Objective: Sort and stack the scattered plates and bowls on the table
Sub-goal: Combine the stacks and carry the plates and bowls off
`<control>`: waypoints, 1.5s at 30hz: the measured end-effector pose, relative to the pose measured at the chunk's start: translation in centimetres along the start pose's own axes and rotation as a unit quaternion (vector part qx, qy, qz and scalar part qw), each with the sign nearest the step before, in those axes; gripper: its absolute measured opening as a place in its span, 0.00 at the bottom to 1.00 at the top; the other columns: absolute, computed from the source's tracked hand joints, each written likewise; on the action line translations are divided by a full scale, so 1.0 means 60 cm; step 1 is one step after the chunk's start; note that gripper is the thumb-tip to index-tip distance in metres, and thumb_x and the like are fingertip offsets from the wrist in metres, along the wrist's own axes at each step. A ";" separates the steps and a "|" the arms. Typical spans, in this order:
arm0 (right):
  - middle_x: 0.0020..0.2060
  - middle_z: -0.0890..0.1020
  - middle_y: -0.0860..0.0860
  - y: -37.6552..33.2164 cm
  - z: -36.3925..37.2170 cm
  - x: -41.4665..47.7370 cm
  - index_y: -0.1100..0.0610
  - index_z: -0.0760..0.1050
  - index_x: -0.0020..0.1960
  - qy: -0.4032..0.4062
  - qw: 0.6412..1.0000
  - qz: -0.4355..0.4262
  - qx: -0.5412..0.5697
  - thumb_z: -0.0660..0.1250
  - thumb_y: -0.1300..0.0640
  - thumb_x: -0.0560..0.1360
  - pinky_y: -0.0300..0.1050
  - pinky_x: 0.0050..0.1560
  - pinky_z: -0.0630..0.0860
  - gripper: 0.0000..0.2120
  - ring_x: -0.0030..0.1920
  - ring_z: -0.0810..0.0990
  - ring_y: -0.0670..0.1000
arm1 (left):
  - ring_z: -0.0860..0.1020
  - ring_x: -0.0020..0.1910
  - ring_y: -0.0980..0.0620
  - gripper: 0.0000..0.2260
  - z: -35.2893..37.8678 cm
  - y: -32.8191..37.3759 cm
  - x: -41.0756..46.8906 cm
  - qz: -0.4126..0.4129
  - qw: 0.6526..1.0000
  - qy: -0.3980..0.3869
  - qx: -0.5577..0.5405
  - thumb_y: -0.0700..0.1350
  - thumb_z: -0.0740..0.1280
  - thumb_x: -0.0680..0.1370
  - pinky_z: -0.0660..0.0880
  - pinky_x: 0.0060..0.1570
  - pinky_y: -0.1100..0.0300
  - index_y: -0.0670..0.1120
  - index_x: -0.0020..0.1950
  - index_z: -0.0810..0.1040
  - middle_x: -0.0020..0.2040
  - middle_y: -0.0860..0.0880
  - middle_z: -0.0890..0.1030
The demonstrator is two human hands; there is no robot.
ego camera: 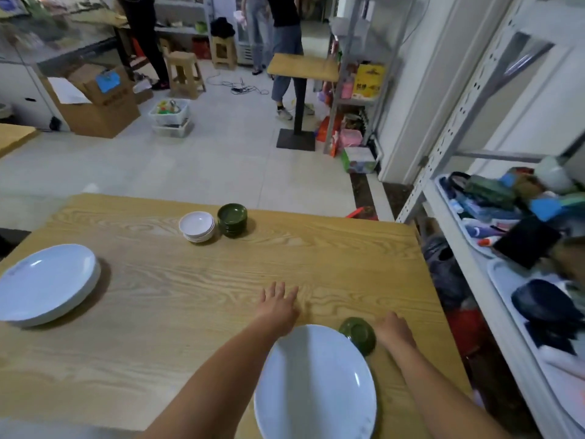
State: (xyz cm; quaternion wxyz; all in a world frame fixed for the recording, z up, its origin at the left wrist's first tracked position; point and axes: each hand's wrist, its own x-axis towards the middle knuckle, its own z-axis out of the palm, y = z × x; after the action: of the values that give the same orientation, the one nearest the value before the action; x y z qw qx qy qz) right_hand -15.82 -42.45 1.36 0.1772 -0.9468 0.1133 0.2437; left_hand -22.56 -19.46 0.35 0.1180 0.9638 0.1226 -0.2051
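Note:
On the wooden table a stack of large white plates sits at the left edge. Near the far edge stand a stack of small white bowls and, touching it on the right, a stack of small green bowls. Close to me lies a single large white plate, with one small green bowl against its far right rim. My left hand hovers flat with fingers spread, just beyond the plate's far rim. My right hand is beside the green bowl on its right, fingers relaxed, holding nothing.
A metal shelf rack loaded with trays of clutter runs along the table's right side. Beyond the table are tiled floor, a small pedestal table, cardboard boxes, stools and standing people.

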 end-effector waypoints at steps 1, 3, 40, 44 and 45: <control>0.67 0.70 0.61 0.013 0.002 0.009 0.61 0.66 0.70 -0.017 1.000 0.017 0.017 0.56 0.54 0.79 0.51 0.65 0.71 0.22 0.65 0.72 0.61 | 0.44 0.78 0.43 0.26 0.006 0.023 0.010 0.000 1.000 -0.010 -0.003 0.54 0.51 0.83 0.44 0.75 0.45 0.53 0.79 0.48 0.80 0.45 0.47; 0.65 0.72 0.61 0.030 0.005 0.022 0.62 0.67 0.69 -0.053 0.997 0.038 0.049 0.57 0.56 0.78 0.51 0.64 0.72 0.21 0.64 0.73 0.62 | 0.45 0.78 0.44 0.26 0.019 0.063 0.028 0.001 0.999 -0.033 -0.006 0.55 0.51 0.82 0.44 0.75 0.46 0.53 0.79 0.49 0.80 0.46 0.47; 0.61 0.75 0.67 -0.069 0.000 0.062 0.69 0.67 0.66 -0.165 0.812 0.125 0.545 0.61 0.65 0.78 0.53 0.55 0.75 0.18 0.54 0.77 0.62 | 0.77 0.58 0.41 0.16 -0.051 0.158 0.080 -0.304 0.682 -0.005 -0.665 0.36 0.68 0.76 0.78 0.31 0.57 0.36 0.63 0.71 0.60 0.37 0.76; 0.48 0.75 0.65 -0.126 0.007 0.021 0.72 0.70 0.59 -0.140 0.824 0.090 0.542 0.60 0.76 0.73 0.48 0.39 0.78 0.15 0.42 0.77 0.60 | 0.77 0.47 0.47 0.09 -0.068 0.099 0.055 -0.286 0.641 -0.002 -0.713 0.32 0.62 0.78 0.78 0.37 0.60 0.42 0.39 0.70 0.43 0.45 0.75; 0.45 0.75 0.64 -0.142 0.010 0.006 0.71 0.71 0.57 -0.137 0.826 0.077 0.542 0.61 0.76 0.72 0.45 0.32 0.77 0.14 0.37 0.75 0.58 | 0.77 0.43 0.46 0.12 -0.072 0.081 0.047 -0.293 0.654 0.010 -0.698 0.30 0.62 0.77 0.79 0.33 0.59 0.42 0.37 0.68 0.39 0.44 0.73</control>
State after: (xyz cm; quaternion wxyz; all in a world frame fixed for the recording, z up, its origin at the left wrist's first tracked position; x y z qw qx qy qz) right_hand -13.19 -34.52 3.05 0.6560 -0.6436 0.2743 0.2831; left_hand -17.12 -22.34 3.86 0.6881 0.5137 0.5072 -0.0734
